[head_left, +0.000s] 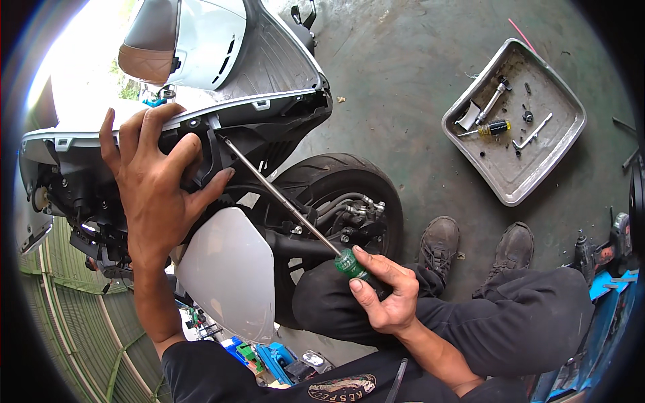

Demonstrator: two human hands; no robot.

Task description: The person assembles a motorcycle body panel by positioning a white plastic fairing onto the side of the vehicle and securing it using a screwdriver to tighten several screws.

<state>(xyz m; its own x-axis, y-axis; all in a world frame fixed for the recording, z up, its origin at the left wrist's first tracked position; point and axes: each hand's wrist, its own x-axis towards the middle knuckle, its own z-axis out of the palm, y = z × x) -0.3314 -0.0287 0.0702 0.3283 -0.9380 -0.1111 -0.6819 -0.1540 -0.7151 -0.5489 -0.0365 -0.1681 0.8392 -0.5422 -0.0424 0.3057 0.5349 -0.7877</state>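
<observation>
My right hand (391, 295) is closed round the green handle of a long screwdriver (285, 201). Its steel shaft slants up and left, and the tip meets the black plastic under a scooter's (269, 64) body, close to a small metal tab. My left hand (156, 178) is spread beside the tip, its upper fingers at the panel's white edge (242, 105). Its thumb and forefinger are apart near a black curved bracket (213, 158); I cannot tell whether the thumb touches it. Below that hand is a light grey panel (232, 269).
The scooter's wheel (386, 195) is beside the shaft. A metal tray (514, 198) on the floor holds a ratchet (494, 101), a yellow-black screwdriver (494, 127) and small parts. A power drill (615, 245) stands at the right by a blue rack (608, 322). My shoes (441, 245) are near the tray.
</observation>
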